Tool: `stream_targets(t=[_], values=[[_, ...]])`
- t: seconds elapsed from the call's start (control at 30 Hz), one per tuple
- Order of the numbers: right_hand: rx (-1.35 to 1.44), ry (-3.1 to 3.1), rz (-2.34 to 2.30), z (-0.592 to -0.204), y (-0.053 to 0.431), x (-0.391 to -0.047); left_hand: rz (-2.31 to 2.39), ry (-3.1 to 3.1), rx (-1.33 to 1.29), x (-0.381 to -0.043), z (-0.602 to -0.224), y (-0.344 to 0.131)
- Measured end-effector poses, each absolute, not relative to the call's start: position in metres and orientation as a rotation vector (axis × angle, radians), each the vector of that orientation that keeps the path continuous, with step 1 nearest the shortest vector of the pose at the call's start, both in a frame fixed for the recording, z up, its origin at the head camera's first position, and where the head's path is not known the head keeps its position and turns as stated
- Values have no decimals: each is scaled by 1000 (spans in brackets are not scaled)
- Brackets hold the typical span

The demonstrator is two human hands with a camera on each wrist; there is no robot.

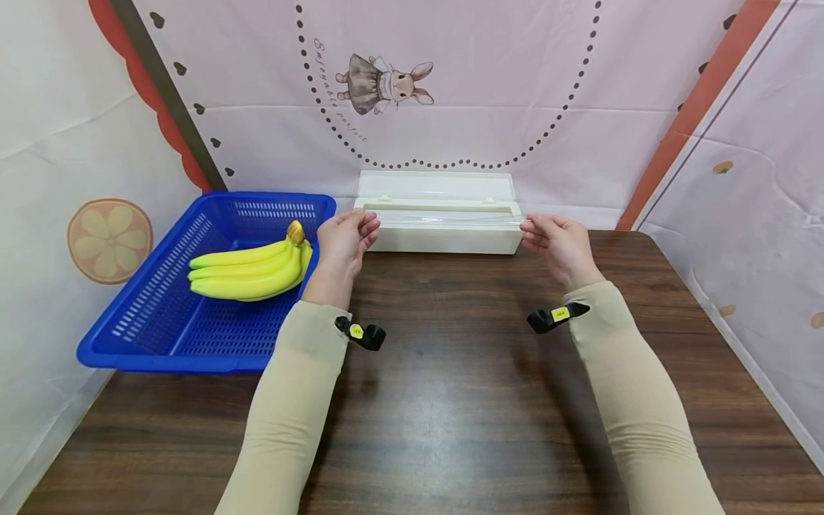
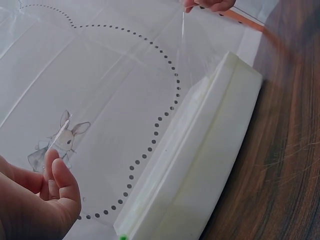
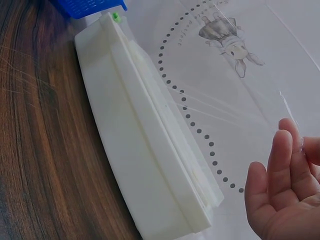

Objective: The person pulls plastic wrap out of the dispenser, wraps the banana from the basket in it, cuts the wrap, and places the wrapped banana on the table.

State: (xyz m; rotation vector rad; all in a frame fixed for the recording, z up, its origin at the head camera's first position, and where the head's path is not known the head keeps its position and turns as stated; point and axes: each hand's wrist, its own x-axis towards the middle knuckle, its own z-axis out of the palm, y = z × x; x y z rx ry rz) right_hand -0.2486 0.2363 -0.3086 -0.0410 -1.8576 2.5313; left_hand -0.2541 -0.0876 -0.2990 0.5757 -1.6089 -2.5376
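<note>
Here, left hand [image 1: 343, 242] and right hand [image 1: 561, 247] pinch 1 clear film [image 1: 450, 218] near 1 box [image 1: 444, 240].

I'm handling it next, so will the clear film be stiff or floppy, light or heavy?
The clear film is probably floppy: creases streak across it between left hand and right hand. It looks light, seeming thin enough to show the white box through. It may bunch if released, since fingers pinch just its edges.
</note>
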Motion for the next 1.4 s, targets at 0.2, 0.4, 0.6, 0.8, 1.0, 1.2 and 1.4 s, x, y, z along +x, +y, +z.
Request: stream_targets(t=[0.2,0.4,0.6,0.8,1.0,1.2,1.4], values=[[-34,-1825,2544,-310,237,-249,-2536,-1615,562,-252,-298,-87],[-50,-1829,2514,-312,237,-249,-2539,-1604,559,-251,-297,-87],[-26,-1796,2555,-310,238,-248,-2547,-1594,543,-250,-296,-87],[-1,-1783,2571,-309,238,-246,-2551,-1593,524,-248,-295,-87],[-1,-1759,2581,-308,238,-246,-2551,-1600,533,-247,-294,-88],[2,-1731,2605,-308,239,-245,-2535,-1632,534,-246,-293,-88],[11,-1732,2608,-307,240,-244,-2538,-1630,538,-244,-292,-88]])
